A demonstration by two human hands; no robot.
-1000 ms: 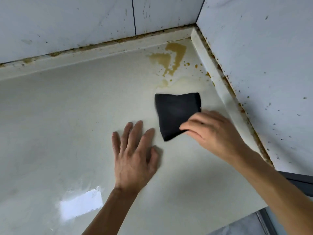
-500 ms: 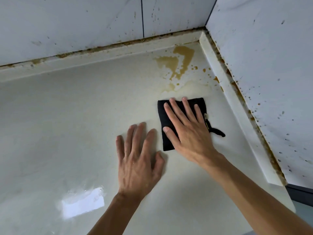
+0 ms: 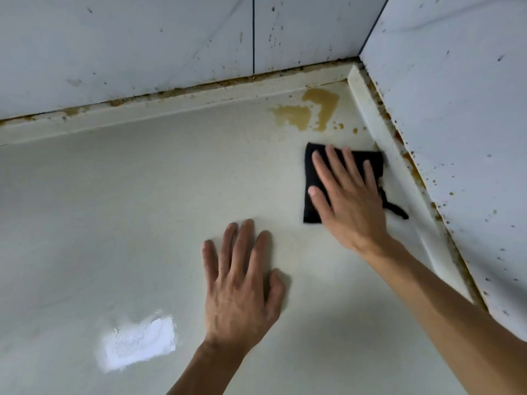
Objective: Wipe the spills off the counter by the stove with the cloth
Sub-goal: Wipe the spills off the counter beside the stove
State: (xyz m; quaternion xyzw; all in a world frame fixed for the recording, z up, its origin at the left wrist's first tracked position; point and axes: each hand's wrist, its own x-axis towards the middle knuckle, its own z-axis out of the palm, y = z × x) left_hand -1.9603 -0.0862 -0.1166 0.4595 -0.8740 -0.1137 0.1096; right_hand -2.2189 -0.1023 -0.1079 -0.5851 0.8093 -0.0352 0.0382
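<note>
**Flat hand pressing black cloth near the stained corner**

At the near left, a bright white glare patch is lying on the pale worktop. To its right, the left hand is resting palm-down on the bare worktop, its fingers straight and slightly spread, its grip released and holding nothing. Farther right and a little farther away, the black cloth is lying flat on the worktop, well apart from the left hand. The right hand is pressing down on it with straight, spread fingers, the grip released rather than curled round the fabric. A thin black loop is trailing from the cloth's right edge toward the raised white edging strip. Just beyond the cloth, in the far right corner, brown spills are sitting on the worktop, with small droplets beside them. Speckled white wall tiles are rising behind and to the right.
</note>
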